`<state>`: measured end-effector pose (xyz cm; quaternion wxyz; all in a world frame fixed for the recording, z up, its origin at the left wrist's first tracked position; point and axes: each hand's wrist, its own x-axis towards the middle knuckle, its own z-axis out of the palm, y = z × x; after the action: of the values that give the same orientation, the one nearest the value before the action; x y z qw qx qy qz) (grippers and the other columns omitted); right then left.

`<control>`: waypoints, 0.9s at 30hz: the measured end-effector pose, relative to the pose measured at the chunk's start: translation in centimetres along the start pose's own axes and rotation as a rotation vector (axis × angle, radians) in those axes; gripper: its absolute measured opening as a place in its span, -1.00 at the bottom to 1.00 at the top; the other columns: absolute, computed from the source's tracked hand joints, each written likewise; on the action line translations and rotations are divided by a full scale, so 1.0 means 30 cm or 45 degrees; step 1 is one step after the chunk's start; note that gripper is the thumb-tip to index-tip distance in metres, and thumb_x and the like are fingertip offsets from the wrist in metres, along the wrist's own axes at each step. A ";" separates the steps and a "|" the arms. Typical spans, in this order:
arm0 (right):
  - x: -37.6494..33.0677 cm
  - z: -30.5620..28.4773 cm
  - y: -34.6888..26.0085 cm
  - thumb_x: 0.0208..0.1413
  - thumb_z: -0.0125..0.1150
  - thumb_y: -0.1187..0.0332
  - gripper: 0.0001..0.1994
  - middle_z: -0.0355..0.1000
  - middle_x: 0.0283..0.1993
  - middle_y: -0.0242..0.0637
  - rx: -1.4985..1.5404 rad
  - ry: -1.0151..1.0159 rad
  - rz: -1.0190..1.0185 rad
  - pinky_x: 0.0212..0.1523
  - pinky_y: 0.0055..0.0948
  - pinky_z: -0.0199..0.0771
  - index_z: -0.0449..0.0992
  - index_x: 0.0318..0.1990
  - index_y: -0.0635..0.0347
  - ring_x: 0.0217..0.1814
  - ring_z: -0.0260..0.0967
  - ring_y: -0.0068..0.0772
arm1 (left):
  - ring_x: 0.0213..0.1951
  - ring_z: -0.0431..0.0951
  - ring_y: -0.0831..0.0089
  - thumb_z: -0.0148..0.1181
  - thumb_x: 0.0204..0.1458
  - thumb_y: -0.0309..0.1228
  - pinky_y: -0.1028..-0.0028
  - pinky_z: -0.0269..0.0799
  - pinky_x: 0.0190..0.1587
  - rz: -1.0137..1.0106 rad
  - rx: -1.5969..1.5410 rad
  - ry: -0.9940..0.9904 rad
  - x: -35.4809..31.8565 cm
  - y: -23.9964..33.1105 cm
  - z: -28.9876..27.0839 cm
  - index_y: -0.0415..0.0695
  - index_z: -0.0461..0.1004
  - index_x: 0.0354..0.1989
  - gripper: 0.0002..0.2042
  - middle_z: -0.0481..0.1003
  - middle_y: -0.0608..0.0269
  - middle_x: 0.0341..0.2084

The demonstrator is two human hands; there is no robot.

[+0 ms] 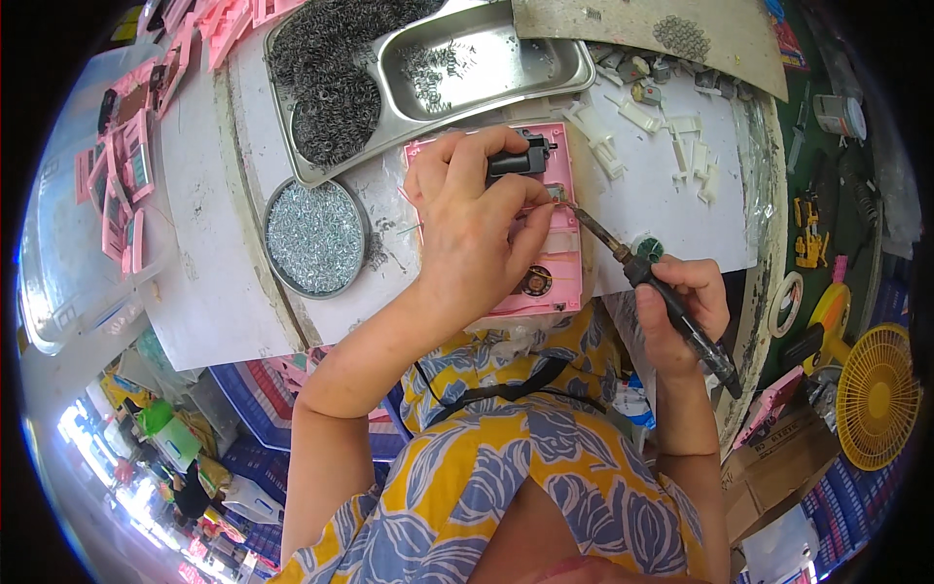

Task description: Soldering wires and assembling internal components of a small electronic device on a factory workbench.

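A pink plastic casing (pixel 567 271), open on its inner side, lies in front of me with a black block-shaped part (pixel 520 161) and a small round speaker (pixel 536 281) in it. My left hand (pixel 462 229) rests over the casing, thumb and forefinger pinched on what looks like a thin wire beside a small green board (pixel 556 192). In my right hand (pixel 702 295) is a soldering iron (pixel 693 336), held by its black handle. The iron's tip meets the spot by my left fingertips; the exact contact is too small to tell.
A round dish of small metal pieces (pixel 313 238) stands left; a steel tray (pixel 428 122) with many dark springs is behind. White plastic parts (pixel 693 161) lie to the right, near a green coil (pixel 648 249). Pink casings (pixel 126 185) pile up far left; a yellow fan (pixel 879 394) stands right.
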<state>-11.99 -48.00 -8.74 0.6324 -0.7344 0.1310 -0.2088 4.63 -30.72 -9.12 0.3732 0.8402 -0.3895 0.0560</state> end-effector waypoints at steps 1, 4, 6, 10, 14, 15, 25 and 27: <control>0.000 0.000 0.000 0.14 0.39 0.56 -0.76 0.40 -0.43 -0.40 -0.002 -0.002 -0.001 -0.42 -0.67 0.19 0.42 -0.12 0.31 -0.46 0.19 -0.73 | 0.06 0.33 0.06 0.44 -0.18 -0.43 0.08 0.11 0.09 -0.007 0.005 -0.022 0.002 0.003 -0.003 -0.02 0.63 -0.41 -0.86 0.46 0.24 0.02; -0.002 -0.002 0.003 0.13 0.39 0.55 -0.75 0.41 -0.44 -0.40 -0.004 -0.022 -0.010 -0.44 -0.66 0.19 0.43 -0.12 0.31 -0.47 0.20 -0.72 | 0.07 0.32 0.04 0.47 -0.17 -0.46 0.10 0.13 0.16 -0.022 0.018 -0.070 0.006 0.014 -0.016 -0.05 0.64 -0.38 -0.85 0.46 0.14 0.03; 0.000 -0.004 0.007 0.13 0.39 0.55 -0.76 0.41 -0.45 -0.39 -0.006 -0.050 -0.023 -0.46 -0.65 0.18 0.43 -0.12 0.31 -0.49 0.20 -0.72 | 0.08 0.32 0.04 0.47 -0.17 -0.47 0.10 0.13 0.16 -0.023 0.017 -0.079 0.006 0.014 -0.019 -0.06 0.64 -0.38 -0.84 0.46 0.14 0.03; 0.021 -0.004 -0.001 0.02 0.43 0.59 -0.74 0.41 -0.49 -0.32 -0.228 -0.123 -0.285 -0.55 -0.57 0.20 0.47 -0.17 0.29 -0.59 0.24 -0.57 | 0.08 0.32 0.05 0.47 -0.17 -0.46 0.10 0.13 0.16 -0.021 0.023 -0.075 0.004 0.013 -0.019 -0.05 0.64 -0.38 -0.84 0.46 0.14 0.04; 0.063 -0.008 -0.001 -0.11 0.45 0.60 -0.71 0.38 -0.56 -0.29 -0.388 -0.214 -0.563 -0.60 -0.48 0.24 0.50 -0.21 0.27 -0.64 0.28 -0.38 | 0.09 0.31 0.05 0.47 -0.16 -0.46 0.10 0.12 0.17 -0.026 0.038 -0.065 -0.001 0.011 -0.012 -0.05 0.64 -0.38 -0.85 0.46 0.16 0.05; 0.063 -0.015 0.000 -0.09 0.45 0.60 -0.71 0.37 -0.57 -0.30 -0.376 -0.193 -0.566 -0.60 -0.48 0.22 0.49 -0.20 0.27 -0.65 0.27 -0.40 | 0.09 0.31 0.05 0.47 -0.16 -0.45 0.10 0.12 0.17 -0.028 0.042 -0.064 -0.001 0.013 -0.013 -0.05 0.64 -0.38 -0.85 0.45 0.16 0.05; 0.046 -0.046 0.012 0.06 0.44 0.53 -0.74 0.26 -0.60 -0.42 -0.169 -0.018 -0.318 -0.57 -0.59 0.02 0.47 -0.15 0.29 -0.60 0.11 -0.63 | 0.09 0.30 0.04 0.47 -0.14 -0.43 0.10 0.09 0.17 -0.024 0.052 -0.064 -0.003 0.012 -0.013 -0.03 0.65 -0.39 -0.87 0.45 0.16 0.07; 0.050 -0.045 0.014 0.06 0.44 0.53 -0.74 0.26 -0.59 -0.42 -0.172 -0.024 -0.330 -0.57 -0.59 0.02 0.47 -0.15 0.29 -0.60 0.11 -0.63 | 0.09 0.30 0.05 0.47 -0.14 -0.43 0.10 0.09 0.17 -0.023 0.046 -0.060 -0.004 0.011 -0.012 -0.03 0.65 -0.39 -0.86 0.46 0.16 0.06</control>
<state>-11.28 -49.92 -8.80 0.5505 -0.7880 0.0430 -0.2725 4.39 -30.54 -8.69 0.3492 0.8514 -0.3894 0.0398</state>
